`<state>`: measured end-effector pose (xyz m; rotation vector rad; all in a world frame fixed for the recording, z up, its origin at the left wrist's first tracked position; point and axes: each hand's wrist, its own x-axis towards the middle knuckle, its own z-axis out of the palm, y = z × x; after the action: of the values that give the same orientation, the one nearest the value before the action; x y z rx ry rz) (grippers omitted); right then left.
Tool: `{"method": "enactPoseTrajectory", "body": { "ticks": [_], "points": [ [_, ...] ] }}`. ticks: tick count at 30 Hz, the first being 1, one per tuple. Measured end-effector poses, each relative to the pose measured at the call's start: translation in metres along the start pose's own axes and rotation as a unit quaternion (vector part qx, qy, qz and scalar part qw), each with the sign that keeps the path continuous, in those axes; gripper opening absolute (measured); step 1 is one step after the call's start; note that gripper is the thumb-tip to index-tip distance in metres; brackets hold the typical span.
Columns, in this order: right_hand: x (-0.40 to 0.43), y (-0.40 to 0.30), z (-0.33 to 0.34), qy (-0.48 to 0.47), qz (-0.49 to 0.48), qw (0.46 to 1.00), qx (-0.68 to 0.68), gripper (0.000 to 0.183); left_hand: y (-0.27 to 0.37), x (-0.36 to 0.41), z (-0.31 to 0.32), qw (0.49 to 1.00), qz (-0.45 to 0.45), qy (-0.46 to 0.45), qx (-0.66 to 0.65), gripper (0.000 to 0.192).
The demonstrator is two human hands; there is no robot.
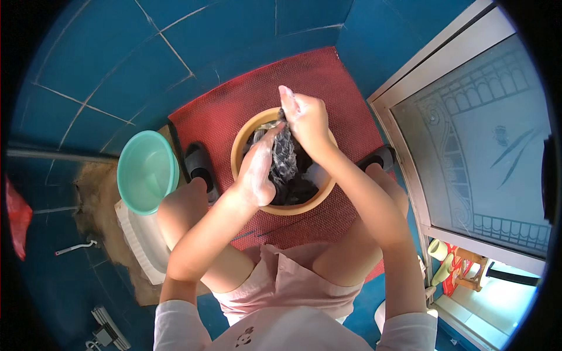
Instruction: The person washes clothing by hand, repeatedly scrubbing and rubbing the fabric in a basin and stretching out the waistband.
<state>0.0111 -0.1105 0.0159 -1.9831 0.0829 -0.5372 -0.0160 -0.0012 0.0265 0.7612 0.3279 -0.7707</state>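
Observation:
A wet dark garment (284,159), streaked with suds, rises out of a round yellow-orange basin (298,209) on the floor between my feet. My right hand (307,115) is closed around its upper end above the basin's far rim, thumb pointing up. Alongside the cloth lies my left hand (258,169), foamy, with its fingers stretched towards the right hand. Whether those fingers pinch the fabric is hidden. More dark cloth (293,193) sits in the basin, with a patch of foam (317,174) at its right side.
Under the basin is a red textured mat (219,118). To the left, a turquoise basin (147,171) with liquid stands by a white squat toilet (142,245). Blue tiled walls (131,57) rise ahead; a frosted-glass door (478,136) is on the right. A white-handled brush (75,248) is at far left.

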Motion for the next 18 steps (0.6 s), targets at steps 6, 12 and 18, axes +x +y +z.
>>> {"method": "enactPoseTrajectory", "body": {
  "ticks": [6, 12, 18],
  "points": [
    [0.013, 0.017, -0.01, -0.095, 0.19, 0.948, 0.235, 0.036, 0.045, -0.019, 0.004, 0.994, 0.047, 0.049, 0.085, 0.033],
    [-0.006, -0.011, -0.038, -0.319, 0.12, 0.921, 0.19, 0.039, 0.052, -0.033, 0.003, 0.99, 0.057, 0.053, 0.12, 0.026],
    [-0.027, -0.021, -0.039, -0.393, 0.061, 0.906, 0.145, 0.032, 0.048, -0.036, 0.007, 0.973, 0.121, 0.091, 0.175, 0.034]
  ]
}}
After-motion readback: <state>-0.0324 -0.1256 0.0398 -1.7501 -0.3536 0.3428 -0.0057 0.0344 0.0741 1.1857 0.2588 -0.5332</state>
